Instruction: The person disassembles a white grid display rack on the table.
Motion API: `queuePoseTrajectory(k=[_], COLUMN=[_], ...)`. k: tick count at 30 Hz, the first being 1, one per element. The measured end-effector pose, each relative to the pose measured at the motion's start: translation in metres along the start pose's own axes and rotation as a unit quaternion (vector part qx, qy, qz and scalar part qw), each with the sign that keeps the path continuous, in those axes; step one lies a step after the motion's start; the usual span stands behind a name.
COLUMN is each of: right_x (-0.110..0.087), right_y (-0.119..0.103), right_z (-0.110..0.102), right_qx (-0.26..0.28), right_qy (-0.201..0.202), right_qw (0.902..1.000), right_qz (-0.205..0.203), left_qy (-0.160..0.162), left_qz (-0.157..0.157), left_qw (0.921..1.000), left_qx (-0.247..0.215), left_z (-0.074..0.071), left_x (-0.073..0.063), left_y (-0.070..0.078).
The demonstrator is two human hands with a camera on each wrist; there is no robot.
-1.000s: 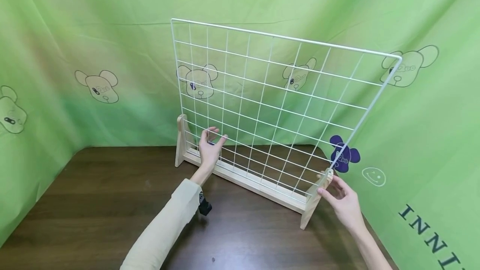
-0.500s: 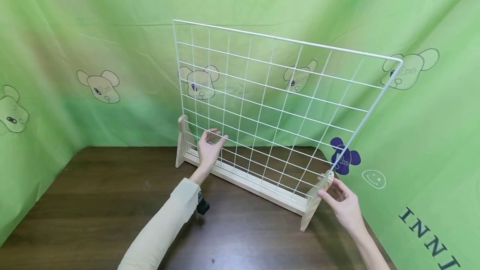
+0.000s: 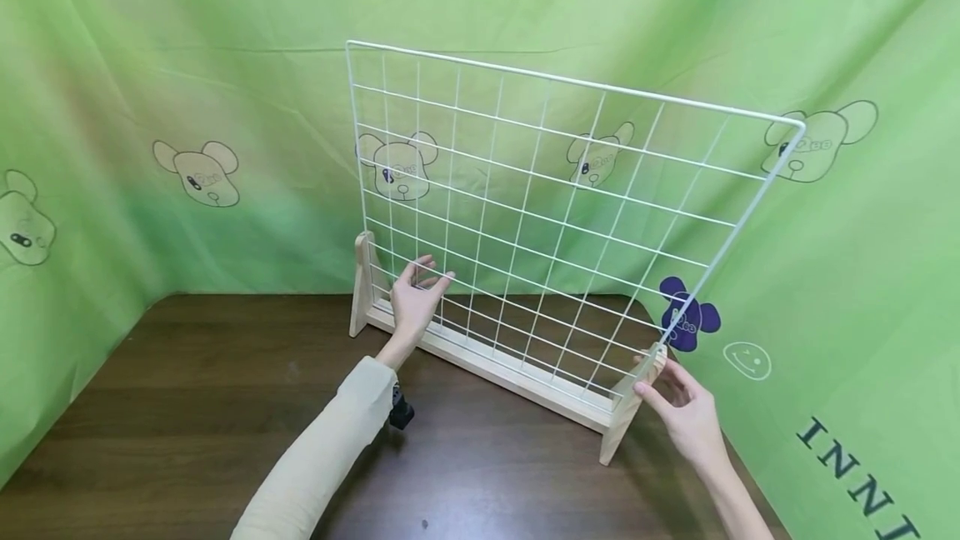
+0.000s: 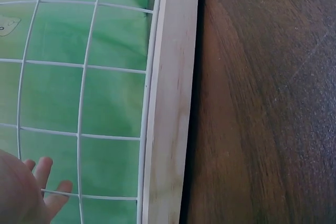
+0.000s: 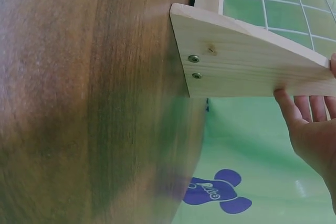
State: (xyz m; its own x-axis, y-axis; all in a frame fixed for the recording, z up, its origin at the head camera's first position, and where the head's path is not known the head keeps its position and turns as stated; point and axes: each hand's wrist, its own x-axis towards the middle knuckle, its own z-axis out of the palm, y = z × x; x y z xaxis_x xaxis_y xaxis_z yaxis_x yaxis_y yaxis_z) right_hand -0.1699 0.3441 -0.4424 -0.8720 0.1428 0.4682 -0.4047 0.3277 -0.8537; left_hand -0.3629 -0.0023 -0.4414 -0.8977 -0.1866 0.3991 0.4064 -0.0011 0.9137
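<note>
A white wire grid panel (image 3: 525, 190) stands upright in a pale wooden stand with a long base bar (image 3: 517, 377). My left hand (image 3: 416, 302) is at the grid's lower left, thumb and fingers parted in a loose curve against the wires. In the left wrist view some of its fingers (image 4: 46, 169) show beside the wires, the rest being cut off. At the right end, my right hand (image 3: 693, 423) grips the stand's wooden side leg (image 5: 236, 59), thumb at the near edge and fingers behind. Two screw heads show low on that leg.
The left side leg (image 3: 362, 286) of the stand rests on the dark wooden table (image 3: 187, 407). Green cloth curtains (image 3: 285, 7) with printed bear faces enclose the table at the back and sides. A black wrist camera (image 3: 401, 412) hangs under my left sleeve.
My left hand has shifted slightly left and its forearm with it. The right hand keeps its hold on the leg, and the rack stays practically in place.
</note>
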Motion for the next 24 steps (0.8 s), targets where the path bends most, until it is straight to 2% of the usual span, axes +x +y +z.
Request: queuePoseTrajectory(k=[12, 24], right_x=[-0.0009, -0.0020], right_y=[-0.0031, -0.0065], right_z=[0.0000, 0.0015], right_qx=[-0.007, -0.044], right_qy=[-0.015, -0.004], right_qw=[0.9992, 0.9987], right_qz=[-0.037, -0.026], left_qy=[-0.013, -0.016], left_qz=[-0.001, -0.001], left_qw=[0.9999, 0.9998], left_qx=[0.003, 0.015], left_z=[-0.0020, -0.0039], left_x=[0.0021, 0.0027], left_y=[0.0004, -0.0007])
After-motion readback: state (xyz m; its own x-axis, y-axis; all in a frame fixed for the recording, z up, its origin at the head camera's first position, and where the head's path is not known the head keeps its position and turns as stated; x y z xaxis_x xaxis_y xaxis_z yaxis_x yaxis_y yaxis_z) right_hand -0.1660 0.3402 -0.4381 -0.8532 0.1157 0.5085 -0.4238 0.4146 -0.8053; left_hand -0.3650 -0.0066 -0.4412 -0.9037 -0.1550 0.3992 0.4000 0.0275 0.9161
